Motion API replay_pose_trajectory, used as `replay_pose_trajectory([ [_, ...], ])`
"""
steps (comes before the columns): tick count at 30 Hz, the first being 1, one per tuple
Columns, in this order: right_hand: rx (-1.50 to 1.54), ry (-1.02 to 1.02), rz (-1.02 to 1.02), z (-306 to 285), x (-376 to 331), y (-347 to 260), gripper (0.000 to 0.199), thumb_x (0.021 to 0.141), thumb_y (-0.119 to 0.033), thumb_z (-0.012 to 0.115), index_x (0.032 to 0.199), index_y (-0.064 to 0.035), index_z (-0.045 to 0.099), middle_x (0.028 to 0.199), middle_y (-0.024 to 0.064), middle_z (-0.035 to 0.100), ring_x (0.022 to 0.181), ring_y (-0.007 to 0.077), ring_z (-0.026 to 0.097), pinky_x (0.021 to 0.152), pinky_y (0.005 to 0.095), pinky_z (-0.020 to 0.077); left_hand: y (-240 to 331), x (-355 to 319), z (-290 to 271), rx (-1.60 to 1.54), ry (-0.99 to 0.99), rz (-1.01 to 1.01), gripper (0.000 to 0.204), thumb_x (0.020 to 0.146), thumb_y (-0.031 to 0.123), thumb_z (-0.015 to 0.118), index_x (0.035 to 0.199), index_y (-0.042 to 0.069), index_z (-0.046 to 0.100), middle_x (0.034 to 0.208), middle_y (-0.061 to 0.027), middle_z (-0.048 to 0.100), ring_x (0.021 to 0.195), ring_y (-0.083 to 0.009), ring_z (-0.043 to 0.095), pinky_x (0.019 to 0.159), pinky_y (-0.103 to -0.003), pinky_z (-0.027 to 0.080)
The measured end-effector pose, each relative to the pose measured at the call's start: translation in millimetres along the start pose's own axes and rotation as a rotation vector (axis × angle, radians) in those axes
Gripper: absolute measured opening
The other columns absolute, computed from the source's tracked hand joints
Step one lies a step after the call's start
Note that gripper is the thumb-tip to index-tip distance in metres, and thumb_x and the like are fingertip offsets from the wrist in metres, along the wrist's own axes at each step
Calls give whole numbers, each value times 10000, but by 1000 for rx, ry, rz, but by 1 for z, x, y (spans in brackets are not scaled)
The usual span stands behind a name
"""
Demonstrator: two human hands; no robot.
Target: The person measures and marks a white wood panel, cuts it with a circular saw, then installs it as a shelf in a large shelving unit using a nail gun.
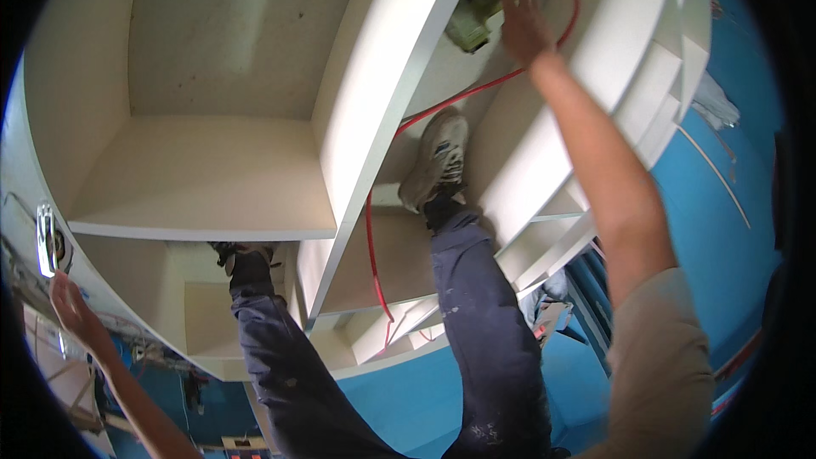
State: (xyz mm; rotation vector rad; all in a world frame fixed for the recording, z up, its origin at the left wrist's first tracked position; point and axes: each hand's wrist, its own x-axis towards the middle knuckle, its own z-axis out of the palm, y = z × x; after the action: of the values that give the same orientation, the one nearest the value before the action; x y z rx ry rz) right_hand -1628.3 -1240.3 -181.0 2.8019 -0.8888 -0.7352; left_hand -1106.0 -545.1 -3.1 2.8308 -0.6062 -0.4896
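Note:
My right hand (525, 30) reaches into an upper compartment, its fingers closed against a green air tool (472, 21). Blur and the hand hide part of this tool, so its exact kind does not show. A red hose (459, 99) loops out beside it and runs down past my shoe. On the far left, my left hand (72, 306) has its fingers stretched up along the outer side of the white cabinet (246, 229). Just above its fingertips is a shiny chrome handle (46, 238); whether they touch cannot be made out.
My shoe (440, 157) rests inside the cabinet's right bay, and my other foot is in a lower left compartment. A slanting white divider (387, 106) parts the bays. Beyond lies a blue floor (705, 204) with a thin pale strip (716, 177) and a crumpled light cloth (714, 104).

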Motion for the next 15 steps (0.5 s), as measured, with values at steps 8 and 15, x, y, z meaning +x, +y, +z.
replay_pose_trajectory([
  [8,-442,-223,-359,-8,62,-29,283,850,-120,651,1132,-97,643,1143,73,669,1208,285,557,913,443,509,320,-170,107,-955,-593,-706,523,987,416,542,1325,16,545,1179,-134,649,1003,-206,633,822,-345,528],
  [15,-119,-625,-346,-130,-13,-103,276,800,-140,616,1059,-71,681,1035,186,715,969,358,692,842,434,557,374,-119,142,-1169,-530,-1066,513,944,429,611,1190,-20,591,1037,-135,649,970,-240,649,810,-368,545],
])
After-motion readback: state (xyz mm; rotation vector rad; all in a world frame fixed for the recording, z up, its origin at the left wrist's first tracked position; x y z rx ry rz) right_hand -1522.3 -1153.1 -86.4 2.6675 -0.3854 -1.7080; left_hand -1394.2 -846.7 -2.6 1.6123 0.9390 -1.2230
